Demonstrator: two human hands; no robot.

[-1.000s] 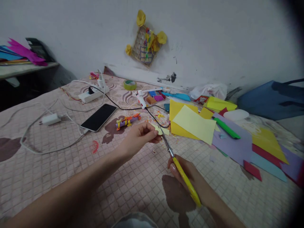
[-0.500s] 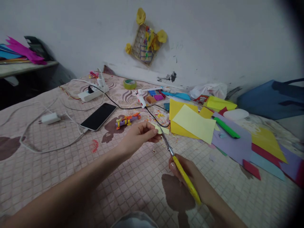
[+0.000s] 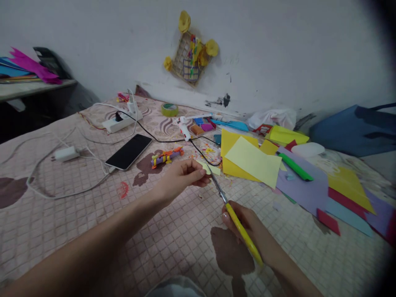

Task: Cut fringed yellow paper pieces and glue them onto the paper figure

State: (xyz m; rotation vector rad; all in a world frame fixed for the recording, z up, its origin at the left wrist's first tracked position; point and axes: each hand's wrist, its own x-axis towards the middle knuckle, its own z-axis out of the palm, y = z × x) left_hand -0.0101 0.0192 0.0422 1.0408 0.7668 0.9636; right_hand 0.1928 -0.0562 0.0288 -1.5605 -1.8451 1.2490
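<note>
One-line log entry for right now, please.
left hand: holds pale paper | right hand: holds scissors, blades at paper | nearby: glue gun, phone

- Wall [image 3: 278, 49]: pale grey, matt, marked in places; faint scribbles above the dark smudge [image 3: 227, 100], which sits low near the centre.
- Wall base: lighter band [image 3: 179, 93] running behind the work surface; greyish staining toward the right.
- Wall hanging [image 3: 182, 53]: 1 lattice frame, hung at a tilt, with 3 yellow flower shapes [image 3: 185, 22] at its outer edges.
- Side table [image 3: 37, 87]: at far left, pale edge; space beneath in deep shadow.
- Work surface: broad, covered by a pinkish cloth [image 3: 77, 227] with grid lines and brown leaf-shaped patches [image 3: 232, 251].
- Light: dim, cool, fairly even.
</note>
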